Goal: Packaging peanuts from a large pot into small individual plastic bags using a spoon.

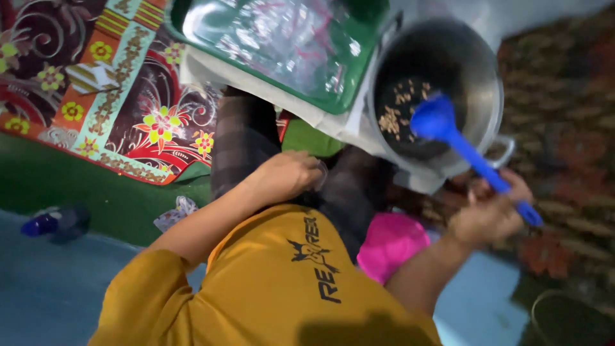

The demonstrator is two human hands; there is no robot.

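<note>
At the far left edge lies one small blue object (40,224), too blurred to identify; above it, filling the upper left of the frame, spreads one patterned floral cloth (109,83); near lower centre-left sits one crumpled scrap of printed wrapper (176,213). At top centre one green tray (333,83) is cut off by the upper edge, its contents lost in glare. The left hand (285,174), mid-frame, is curled shut, perhaps around a small clear cup, though that is hard to tell. One pink cloth (391,243) lies below centre. Upper right stands one metal pot (474,83) with a scatter of grains (396,109) too blurred to count; one blue ladle (442,125) dips its bowl inside; the right hand (490,214), at centre right, is clenched around its handle.
</note>
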